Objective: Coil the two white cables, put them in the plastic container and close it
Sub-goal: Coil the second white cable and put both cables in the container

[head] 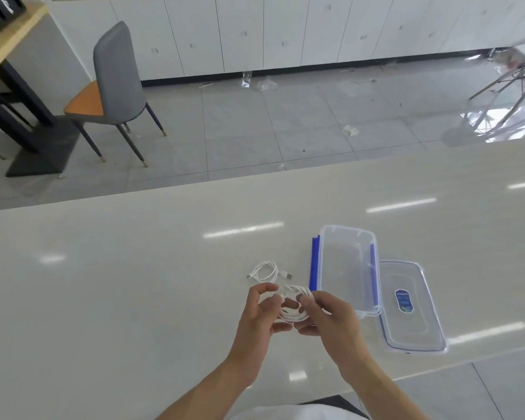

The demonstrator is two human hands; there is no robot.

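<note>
A white cable (294, 303) wound into loops is held above the table between my left hand (262, 313) and my right hand (328, 316), fingers of both pinching the coil. A second white cable (267, 271) lies coiled on the table just beyond my hands, its plugs sticking out to either side. Right of it stands the clear plastic container (347, 268) with blue side clips, open and with nothing inside. Its clear lid (409, 307), with a blue label, lies flat on the table against the container's right side.
The glossy pale table (134, 283) stretches left and far; its near edge runs past the lid at lower right. Beyond the far edge are grey floor tiles, a grey and orange chair (115, 86), white cabinets and scattered litter.
</note>
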